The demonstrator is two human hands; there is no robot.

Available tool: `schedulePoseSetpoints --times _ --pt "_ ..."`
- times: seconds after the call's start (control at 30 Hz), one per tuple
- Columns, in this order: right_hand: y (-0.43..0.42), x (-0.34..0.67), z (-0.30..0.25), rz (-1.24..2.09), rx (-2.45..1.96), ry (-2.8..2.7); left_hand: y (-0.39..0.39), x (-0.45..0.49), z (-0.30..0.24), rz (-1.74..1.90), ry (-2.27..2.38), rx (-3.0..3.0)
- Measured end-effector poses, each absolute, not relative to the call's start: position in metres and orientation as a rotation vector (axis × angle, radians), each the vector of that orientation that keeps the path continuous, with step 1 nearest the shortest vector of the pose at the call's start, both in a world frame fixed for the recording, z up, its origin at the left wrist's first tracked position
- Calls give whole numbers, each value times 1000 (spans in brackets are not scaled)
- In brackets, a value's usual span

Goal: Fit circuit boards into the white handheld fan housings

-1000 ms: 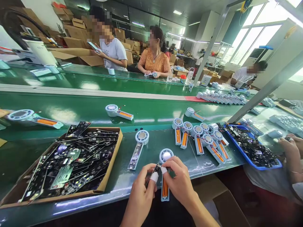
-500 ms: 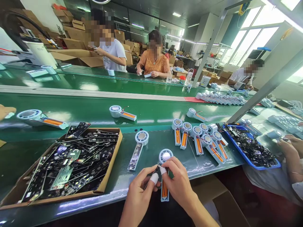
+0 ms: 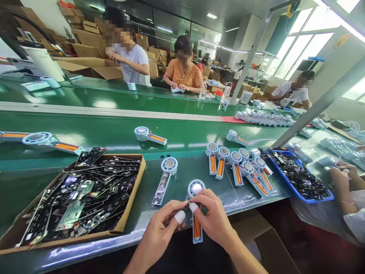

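Note:
My left hand [image 3: 159,226] is closed on a narrow black circuit board [image 3: 186,207], mostly covered by the fingers. Against the board's upper end, my right hand [image 3: 212,213] pinches with thumb and forefinger; whatever small part lies between them is hidden. Both thumbs wear white finger covers. Beneath my hands lies a light-blue handheld fan body [image 3: 196,187], its round head away from me. An orange battery [image 3: 196,227] shows in its open handle, which juts past the table edge. To the left, another fan body [image 3: 169,166] has a circuit board [image 3: 161,189] in its handle.
A cardboard tray [image 3: 134,194] of loose circuit boards stands at left. Several fan bodies [image 3: 236,156] cluster at right, beside a blue tray [image 3: 306,199] of boards. More units lie on the green belt [image 3: 182,131]. Co-workers sit across and at right; a metal post [image 3: 302,104] slants upward.
My left hand has shifted slightly left, and the board is tilted flatter. A co-worker's hand has left the far left edge, where another fan body now shows.

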State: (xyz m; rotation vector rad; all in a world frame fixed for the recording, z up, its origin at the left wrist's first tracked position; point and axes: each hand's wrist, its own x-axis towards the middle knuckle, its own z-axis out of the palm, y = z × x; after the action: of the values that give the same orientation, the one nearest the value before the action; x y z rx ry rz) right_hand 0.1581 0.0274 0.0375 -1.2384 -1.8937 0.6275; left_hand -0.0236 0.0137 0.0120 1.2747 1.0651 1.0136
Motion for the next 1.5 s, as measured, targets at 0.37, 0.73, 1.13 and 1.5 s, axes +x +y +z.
schedulePoseSetpoints --times 0.37,0.73,1.13,1.5 --pt "-5 163 20 240 -1330 -2010 14 -24 17 964 1410 1516" --pt "18 158 22 911 -1256 -1484 -3 -20 14 421 1653 2405" --pt "19 154 32 1127 -1314 -1418 -1 -20 4 927 1627 1859" --pt "16 148 29 610 -1250 -1803 -4 -14 10 1215 1473 1999"
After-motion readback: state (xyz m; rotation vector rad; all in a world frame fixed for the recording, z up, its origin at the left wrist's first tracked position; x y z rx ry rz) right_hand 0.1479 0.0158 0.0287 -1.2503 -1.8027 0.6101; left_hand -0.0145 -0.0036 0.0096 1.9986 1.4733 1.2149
